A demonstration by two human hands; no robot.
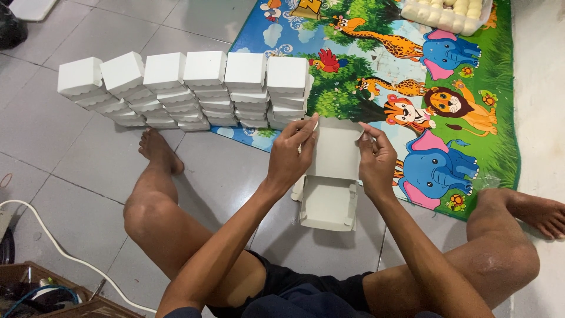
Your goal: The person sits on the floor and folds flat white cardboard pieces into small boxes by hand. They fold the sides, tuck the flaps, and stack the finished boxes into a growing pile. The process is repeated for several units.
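Note:
I hold a white cardboard box (331, 176) half folded, its lid flap raised and its tray part toward me above the grey tiled floor. My left hand (291, 154) pinches the left side flap of the lid. My right hand (375, 158) pinches the right side flap. Both hands grip the box between my knees.
Several stacks of finished white boxes (188, 88) stand in a row beyond my hands, from the floor onto a colourful animal play mat (412, 70). A tray of pale round pieces (447, 15) sits at the mat's far end. A white cable (53, 235) lies at left.

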